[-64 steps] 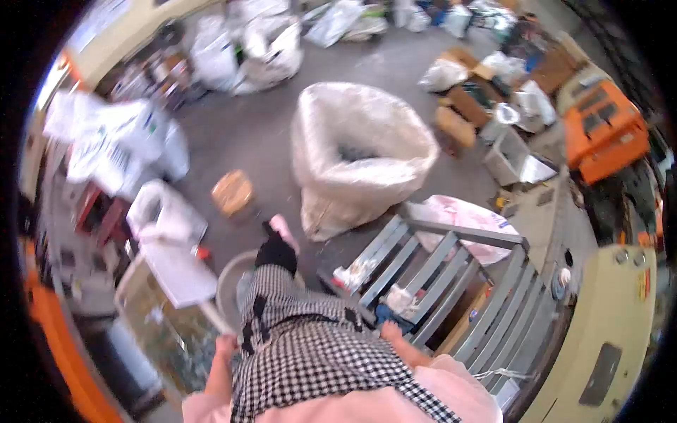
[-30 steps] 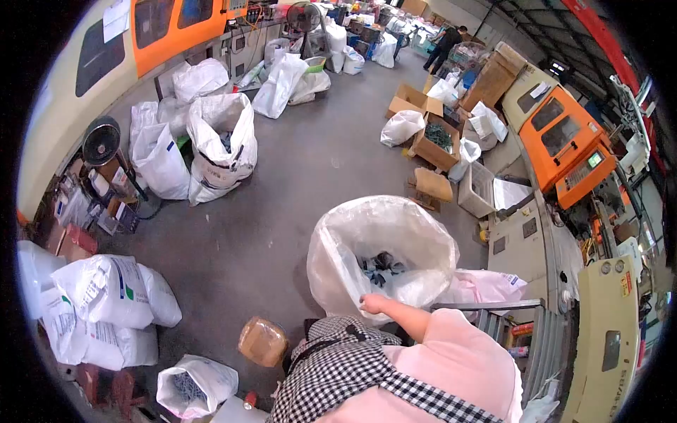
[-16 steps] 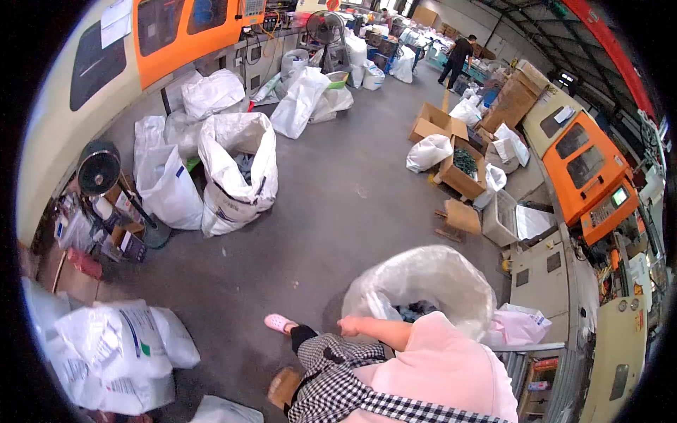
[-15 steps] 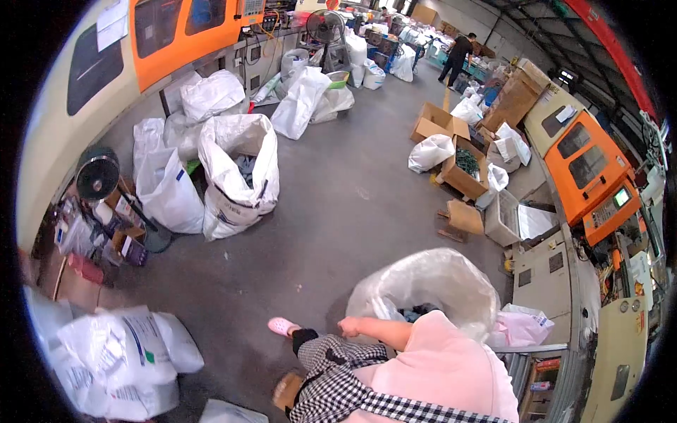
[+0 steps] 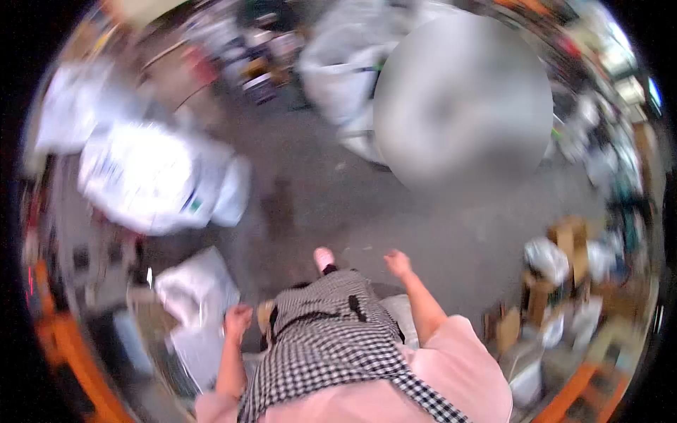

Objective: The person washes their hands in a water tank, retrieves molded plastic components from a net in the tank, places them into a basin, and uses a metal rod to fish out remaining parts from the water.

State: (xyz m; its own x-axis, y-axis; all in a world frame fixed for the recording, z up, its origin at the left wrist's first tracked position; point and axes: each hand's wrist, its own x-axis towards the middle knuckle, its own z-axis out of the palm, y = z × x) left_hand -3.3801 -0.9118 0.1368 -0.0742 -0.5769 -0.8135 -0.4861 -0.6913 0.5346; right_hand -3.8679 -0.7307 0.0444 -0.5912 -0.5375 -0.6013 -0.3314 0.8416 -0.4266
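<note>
I had the left hand (image 5: 238,319) low beside the body, its fingers looking bent, but the blur kept me from telling whether it was clenched or released. Ahead of the body I had the right hand (image 5: 398,262) above the grey floor (image 5: 303,211), loosely curled as far as I could see; I could not tell if it was fully closed.

The thing nearest the left hand was a white bag (image 5: 209,275), just to its left and a little ahead; I could not make out whether they touched. A flat white sheet (image 5: 199,357) reached back from the bag along the left forearm. Close on the other side of that hand, a tan object (image 5: 266,316) showed partly behind the checked apron (image 5: 331,338). By the right forearm I saw a pale object (image 5: 402,317), mostly hidden by the apron and arm.

Farther out, a pink shoe (image 5: 324,257) stood ahead of the apron. Plump white sacks (image 5: 159,176) were heaped to the left, more white bags (image 5: 345,70) stood ahead beside a round blurred patch, and cardboard boxes (image 5: 570,243) sat among pale bags well off to the right.
</note>
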